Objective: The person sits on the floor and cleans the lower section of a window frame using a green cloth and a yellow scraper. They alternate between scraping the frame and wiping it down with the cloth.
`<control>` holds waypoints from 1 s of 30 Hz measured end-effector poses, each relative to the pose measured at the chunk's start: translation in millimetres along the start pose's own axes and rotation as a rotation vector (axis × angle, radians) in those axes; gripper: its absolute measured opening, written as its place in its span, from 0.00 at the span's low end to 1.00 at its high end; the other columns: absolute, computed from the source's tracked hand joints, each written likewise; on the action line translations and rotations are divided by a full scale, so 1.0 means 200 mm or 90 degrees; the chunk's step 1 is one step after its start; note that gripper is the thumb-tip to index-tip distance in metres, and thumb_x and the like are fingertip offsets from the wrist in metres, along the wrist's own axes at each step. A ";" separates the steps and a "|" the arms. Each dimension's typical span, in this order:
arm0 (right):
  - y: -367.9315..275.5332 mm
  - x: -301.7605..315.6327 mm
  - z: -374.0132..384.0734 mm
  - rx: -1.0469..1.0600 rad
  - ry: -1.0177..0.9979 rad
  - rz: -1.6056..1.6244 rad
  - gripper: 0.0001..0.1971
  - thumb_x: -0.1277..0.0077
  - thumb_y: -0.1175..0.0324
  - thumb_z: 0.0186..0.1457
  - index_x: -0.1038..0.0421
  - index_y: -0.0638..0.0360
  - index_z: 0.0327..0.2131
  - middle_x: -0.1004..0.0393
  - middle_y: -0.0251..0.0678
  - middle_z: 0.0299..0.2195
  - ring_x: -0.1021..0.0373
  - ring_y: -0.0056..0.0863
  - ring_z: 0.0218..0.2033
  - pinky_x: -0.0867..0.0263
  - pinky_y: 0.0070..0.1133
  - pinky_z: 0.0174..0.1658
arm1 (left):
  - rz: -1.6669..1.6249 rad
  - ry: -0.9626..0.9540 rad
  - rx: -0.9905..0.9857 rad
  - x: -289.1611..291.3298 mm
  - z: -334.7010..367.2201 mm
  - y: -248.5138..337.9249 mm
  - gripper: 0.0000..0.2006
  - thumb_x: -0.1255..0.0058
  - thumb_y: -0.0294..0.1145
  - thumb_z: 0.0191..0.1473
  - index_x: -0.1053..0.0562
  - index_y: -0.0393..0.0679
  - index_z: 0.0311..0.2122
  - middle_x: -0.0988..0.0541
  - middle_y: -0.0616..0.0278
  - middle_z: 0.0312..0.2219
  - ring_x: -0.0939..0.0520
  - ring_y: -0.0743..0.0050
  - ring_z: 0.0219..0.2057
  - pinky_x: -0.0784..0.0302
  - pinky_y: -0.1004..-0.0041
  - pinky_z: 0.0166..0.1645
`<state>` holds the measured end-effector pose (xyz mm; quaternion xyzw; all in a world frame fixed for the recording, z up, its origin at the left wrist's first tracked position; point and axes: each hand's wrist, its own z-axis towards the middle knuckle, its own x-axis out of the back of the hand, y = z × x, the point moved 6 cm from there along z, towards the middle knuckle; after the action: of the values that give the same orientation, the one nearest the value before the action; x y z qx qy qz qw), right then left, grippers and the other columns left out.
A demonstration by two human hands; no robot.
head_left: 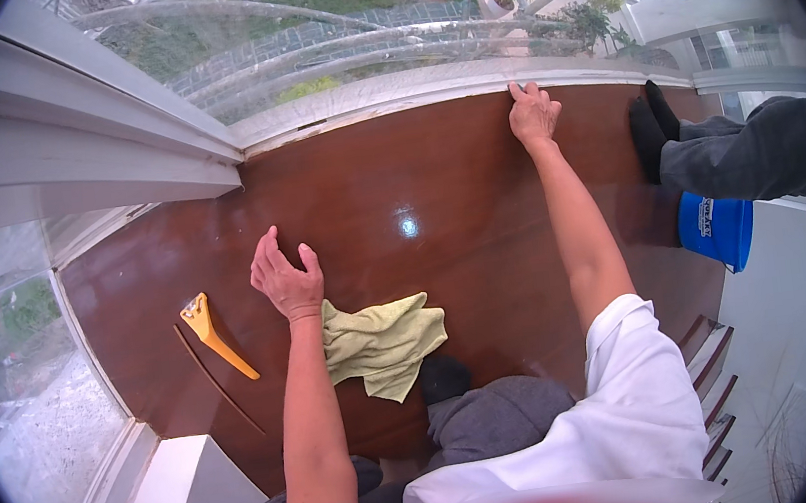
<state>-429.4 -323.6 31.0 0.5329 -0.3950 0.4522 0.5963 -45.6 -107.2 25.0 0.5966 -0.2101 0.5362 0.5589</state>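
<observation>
Bucket at surface's right edge, contents unseen; left hand spread; right hand stretched to far edge, grip unclear.

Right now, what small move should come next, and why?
Probably slide the right hand a little along the white window frame: it is at the frame's lower edge, though whether it pinches anything is unclear. The left hand is open, apart from the yellow scraper on the floor.

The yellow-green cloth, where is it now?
In the head view, the yellow-green cloth lies crumpled on the reddish-brown floor, a little below the middle, just right of the left forearm.
</observation>
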 end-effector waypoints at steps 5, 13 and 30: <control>-0.03 0.03 0.00 0.098 0.032 0.076 0.14 0.59 0.69 0.49 0.27 0.45 0.39 0.30 0.34 0.35 0.32 0.33 0.37 0.40 0.34 0.37 | 0.005 0.009 0.004 0.00 0.00 0.00 0.26 0.51 0.39 0.45 0.36 0.48 0.52 0.31 0.62 0.47 0.32 0.62 0.49 0.43 0.62 0.54; 0.10 -0.06 0.01 0.011 0.006 0.186 0.16 0.55 0.70 0.49 0.26 0.39 0.41 0.30 0.32 0.33 0.32 0.31 0.36 0.42 0.33 0.40 | 0.007 0.001 0.004 0.00 0.00 0.00 0.26 0.51 0.39 0.45 0.36 0.48 0.52 0.31 0.63 0.46 0.32 0.63 0.49 0.43 0.63 0.54; 0.07 0.00 0.02 0.019 -0.005 0.028 0.10 0.57 0.70 0.48 0.27 0.49 0.34 0.31 0.34 0.32 0.32 0.36 0.35 0.39 0.35 0.35 | 0.006 0.016 -0.007 0.01 0.01 0.01 0.27 0.51 0.39 0.45 0.36 0.48 0.53 0.31 0.63 0.47 0.32 0.63 0.48 0.43 0.63 0.53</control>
<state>-442.8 -327.1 34.7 0.5347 -0.4024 0.4684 0.5768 -46.5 -108.5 27.3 0.5856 -0.2093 0.5451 0.5623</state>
